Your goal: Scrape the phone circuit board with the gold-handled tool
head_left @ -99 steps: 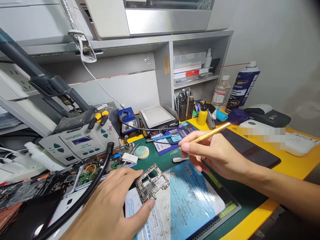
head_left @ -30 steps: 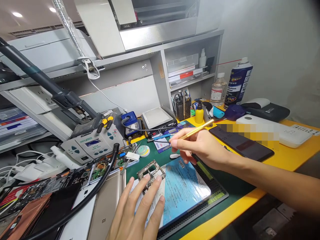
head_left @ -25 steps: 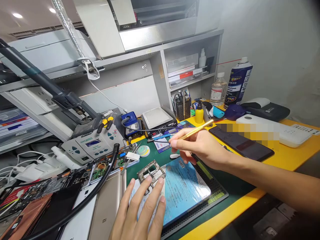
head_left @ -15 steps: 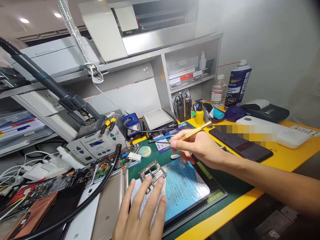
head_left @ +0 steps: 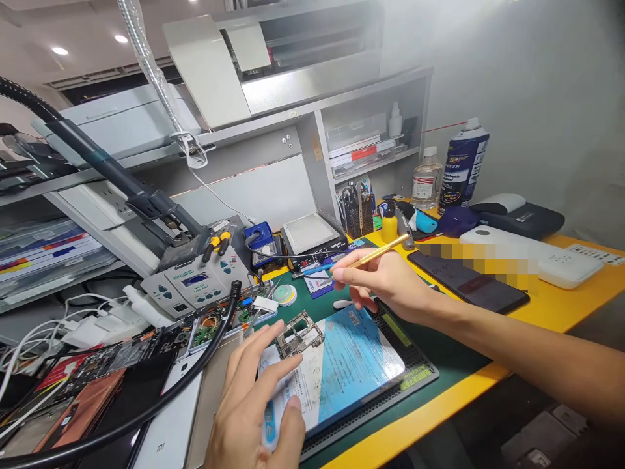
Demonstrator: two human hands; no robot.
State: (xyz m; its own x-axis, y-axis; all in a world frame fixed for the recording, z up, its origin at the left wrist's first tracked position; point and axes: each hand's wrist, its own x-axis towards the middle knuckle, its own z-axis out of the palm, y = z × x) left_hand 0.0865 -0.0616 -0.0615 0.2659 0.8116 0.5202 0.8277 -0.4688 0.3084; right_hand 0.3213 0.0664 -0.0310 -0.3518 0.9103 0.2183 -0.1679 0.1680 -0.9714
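A phone circuit board (head_left: 299,335) lies on a blue and white box (head_left: 354,365), which rests on a black perforated mat. My left hand (head_left: 258,400) is beside the board over the box's left part, fingers spread, with fingertips close to the board's left and lower edges; whether they touch it I cannot tell. My right hand (head_left: 378,273) is closed around a gold pen-like tool (head_left: 381,251) above the far edge of the box. The tool's tip is hard to make out near my fingertips.
Phone shells (head_left: 168,417) and a thick black hose (head_left: 195,371) lie at the left, below a grey soldering station (head_left: 195,280). A black phone (head_left: 469,280), white power bank (head_left: 532,254), yellow bottle (head_left: 389,225) and spray can (head_left: 463,166) stand or lie at the right.
My left hand has turned, its thumb now showing and its fingers shifted toward the board's left side. My right hand still holds the gold tool, slightly lower in angle. The view has shifted slightly.
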